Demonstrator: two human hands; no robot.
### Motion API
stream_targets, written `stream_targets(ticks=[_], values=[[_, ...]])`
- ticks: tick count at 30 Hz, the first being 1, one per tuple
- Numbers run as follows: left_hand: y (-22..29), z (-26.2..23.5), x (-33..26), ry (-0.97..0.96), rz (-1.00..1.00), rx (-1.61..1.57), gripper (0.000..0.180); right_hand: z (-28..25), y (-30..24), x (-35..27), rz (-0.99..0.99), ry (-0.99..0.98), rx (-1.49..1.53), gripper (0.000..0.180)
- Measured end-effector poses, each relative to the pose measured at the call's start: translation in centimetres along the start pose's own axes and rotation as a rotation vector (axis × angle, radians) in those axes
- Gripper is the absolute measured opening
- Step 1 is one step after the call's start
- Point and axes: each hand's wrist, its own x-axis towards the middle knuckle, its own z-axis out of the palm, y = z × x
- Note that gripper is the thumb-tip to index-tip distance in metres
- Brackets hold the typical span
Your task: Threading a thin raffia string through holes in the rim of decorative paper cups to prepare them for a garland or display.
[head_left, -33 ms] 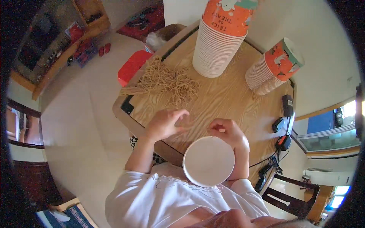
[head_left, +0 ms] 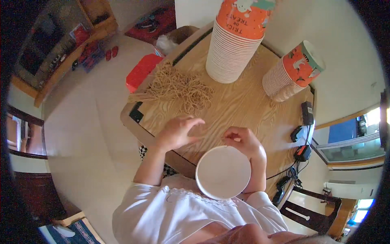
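A white round paper tub [head_left: 223,174] sits close against my body at the table's near edge, its pale circular end toward me. My right hand [head_left: 245,142] is just above its far rim, with thumb and fingers pinched together; what they hold, if anything, is too small to make out. To the left, my left hand [head_left: 178,132] hovers over the table edge, thumb and forefinger apart and nothing visible between them. Beyond it lies a tangled heap of tan twine [head_left: 183,89]. A tall stack of nested orange-printed paper tubs [head_left: 233,53] stands upside down farther back.
A shorter stack of printed tubs [head_left: 290,73] stands at the right back of the wooden table [head_left: 243,105]. Black adapters [head_left: 307,114] and cables line the right edge. A red box [head_left: 143,71] is beyond the left edge. A dark chair [head_left: 313,213] stands at lower right.
My left forefinger has shifted very slightly to the right. The tub, my right hand and the other things look the same.
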Motion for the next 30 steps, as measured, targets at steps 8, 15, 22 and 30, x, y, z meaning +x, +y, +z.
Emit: stream_targets(ticks=[8, 15, 22, 30], values=[[2.2, 3.9, 1.0, 0.022, 0.03, -0.591, 0.031, 0.3, 0.0, 0.3, -0.013, 0.025, -0.038, 0.009], [1.8, 4.6, 1.0, 0.025, -0.043, -0.708, 0.019, 0.5, 0.4, 0.6, -0.013, 0.022, -0.108, 0.01], [2.6, 4.9, 1.3, -0.024, -0.229, -0.963, 0.008, 0.5, -0.8, 0.5, 0.026, 0.104, -0.113, 0.012], [2.3, 5.7, 1.3, -0.037, -0.264, -1.068, 0.009, 0.4, -0.7, 0.4, -0.013, 0.078, -0.127, 0.008]])
